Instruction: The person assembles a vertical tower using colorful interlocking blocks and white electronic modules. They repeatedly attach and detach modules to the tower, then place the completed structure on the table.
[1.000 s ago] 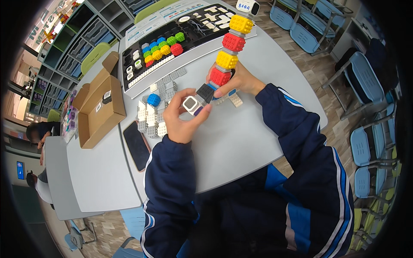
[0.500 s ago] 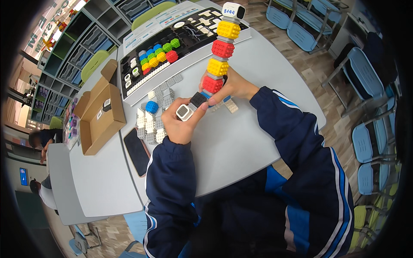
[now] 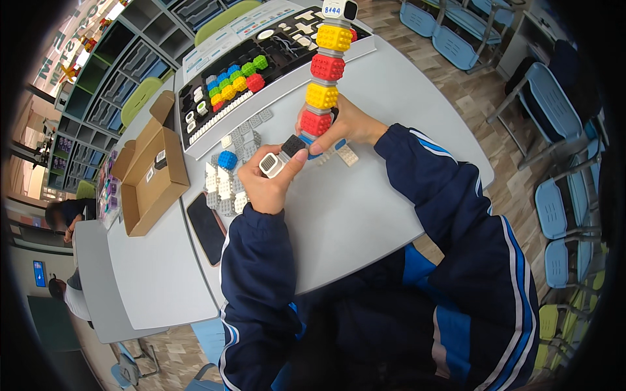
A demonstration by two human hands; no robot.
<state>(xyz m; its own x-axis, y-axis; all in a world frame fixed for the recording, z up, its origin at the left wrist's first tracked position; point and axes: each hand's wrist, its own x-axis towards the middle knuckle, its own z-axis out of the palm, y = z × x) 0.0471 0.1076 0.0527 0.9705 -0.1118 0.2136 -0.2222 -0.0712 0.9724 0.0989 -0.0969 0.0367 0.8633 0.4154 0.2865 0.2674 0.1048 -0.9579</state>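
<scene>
A tall stack of studded building blocks, red and yellow by turns with grey joints [image 3: 328, 84], rises over the table with a white module [image 3: 340, 10] on top. Wrapped round its foot at the lowest red block [image 3: 316, 124] is my right hand [image 3: 349, 124], the thumb pressing near a small blue piece. My left hand [image 3: 264, 189] grips a white module with a grilled face [image 3: 269, 165]. Joined to that module is a black block [image 3: 293, 146], which meets the foot of the stack. Where the parts touch is partly hidden by my fingers.
Beside my left hand lie grey and white blocks [image 3: 225, 189], a blue block [image 3: 227, 160] and a dark phone [image 3: 207, 228]. Behind them stands a kit tray [image 3: 280, 85] of coloured blocks. An open cardboard box [image 3: 156, 189] is at left; a beige piece [image 3: 347, 155] lies beyond my right hand.
Both hands and the block stack have shifted slightly left and up in the picture. The grips look the same, and the stack remains upright.
</scene>
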